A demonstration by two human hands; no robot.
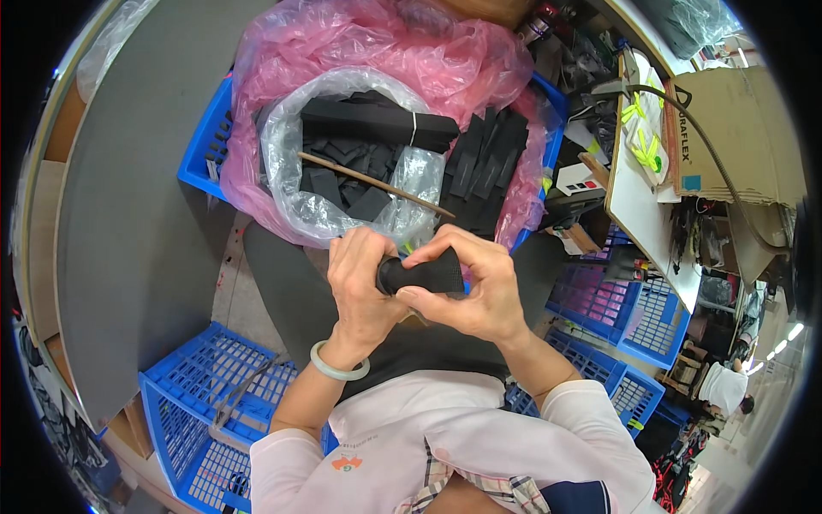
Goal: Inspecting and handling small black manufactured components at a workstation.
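Note:
Between my two hands is a short black fabric-like piece, bent or curled over, with a fine mesh texture at its right end. My left hand, the one with a pale bangle on its wrist, is closed on the left end. My right hand grips the other end between thumb and fingers. Just beyond them, a clear plastic bag holds many small black pieces. A tied bundle of long black strips and a thin wooden stick lie across it. More black strips rest to its right.
The clear bag sits in a pink plastic liner inside a blue crate. A grey tabletop runs along the left. Other blue crates stand low on both sides. At the right are a white board and a cardboard box.

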